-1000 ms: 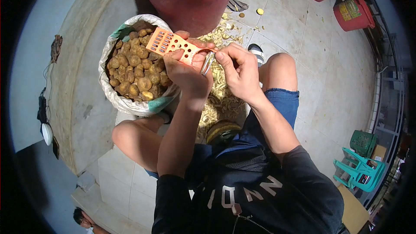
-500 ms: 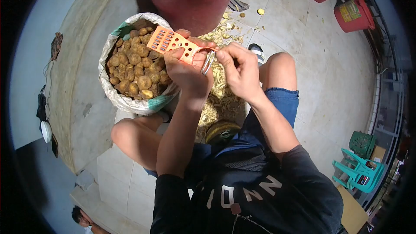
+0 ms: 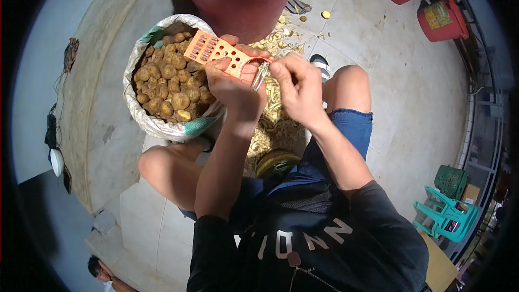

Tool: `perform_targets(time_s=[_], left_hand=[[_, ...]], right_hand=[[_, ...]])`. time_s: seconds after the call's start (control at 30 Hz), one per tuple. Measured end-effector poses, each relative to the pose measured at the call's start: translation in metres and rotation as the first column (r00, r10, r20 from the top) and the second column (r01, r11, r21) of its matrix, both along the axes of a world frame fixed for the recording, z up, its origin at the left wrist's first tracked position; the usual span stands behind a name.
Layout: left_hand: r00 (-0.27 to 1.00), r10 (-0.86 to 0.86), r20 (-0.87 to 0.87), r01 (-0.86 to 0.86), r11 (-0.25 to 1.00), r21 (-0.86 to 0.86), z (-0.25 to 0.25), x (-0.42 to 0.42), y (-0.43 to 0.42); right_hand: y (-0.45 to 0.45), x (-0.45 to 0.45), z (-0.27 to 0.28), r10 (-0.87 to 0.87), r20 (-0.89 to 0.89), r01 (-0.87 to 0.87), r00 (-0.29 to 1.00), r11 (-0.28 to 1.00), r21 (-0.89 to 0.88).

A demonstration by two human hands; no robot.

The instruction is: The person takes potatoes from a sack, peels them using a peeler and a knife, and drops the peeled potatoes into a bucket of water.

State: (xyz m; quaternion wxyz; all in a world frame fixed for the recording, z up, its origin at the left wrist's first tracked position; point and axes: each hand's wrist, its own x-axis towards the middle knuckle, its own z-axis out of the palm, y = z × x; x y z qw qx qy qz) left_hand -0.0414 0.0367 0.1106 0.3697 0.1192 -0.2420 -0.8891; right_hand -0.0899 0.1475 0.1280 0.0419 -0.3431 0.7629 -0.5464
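Two hands are meeting just above the middle of the frame, and the peeler (image 3: pixel 220 54) is lying across the left hand (image 3: pixel 233 87), its blade (image 3: pixel 260 77) slanting over the palm. Doing this well is probably calling for a steady handle and skin staying clear of that edge. The left palm is facing up, thumb pressing on top, fingers curling beneath; the right hand (image 3: pixel 297 86) is bending inward, thumb and forefinger pinching the blade end. Beyond, peelings (image 3: pixel 277 135) are littering the floor (image 3: pixel 403 108), potatoes (image 3: pixel 168 78) are filling the upper-left sack (image 3: pixel 131 84), and the tub (image 3: pixel 238 8) is looming top centre.
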Motion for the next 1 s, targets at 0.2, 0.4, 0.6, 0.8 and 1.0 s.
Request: perform_targets(time_s=[0.2, 0.4, 0.6, 0.8, 1.0], left_hand=[[1.0, -0.004, -0.029, 0.005, 0.999, 0.032, 0.0, 0.0, -0.001], [1.0, -0.01, -0.013, 0.01, 0.999, 0.032, 0.002, 0.0, -0.001], [0.999, 0.012, -0.032, -0.012, 1.0, 0.001, 0.0, 0.0, 0.0], [0.999, 0.005, -0.05, -0.004, 1.0, 0.031, 0.001, 0.002, -0.001], [0.999, -0.006, -0.04, 0.01, 0.994, 0.107, -0.001, 0.002, -0.003]], right_hand=[[-0.002, -0.003, 0.004, -0.007, -0.036, 0.007, 0.999, 1.0, -0.024], [-0.001, 0.003, 0.0, 0.008, -0.068, -0.011, 0.998, 0.999, -0.048], [-0.001, -0.001, -0.002, 0.022, -0.059, -0.026, 0.998, 0.998, -0.062], [-0.001, 0.001, 0.007, -0.019, 0.042, 0.018, 0.999, 0.999, 0.03], [-0.004, 0.001, -0.002, -0.015, -0.071, 0.013, 0.997, 0.999, -0.034]])
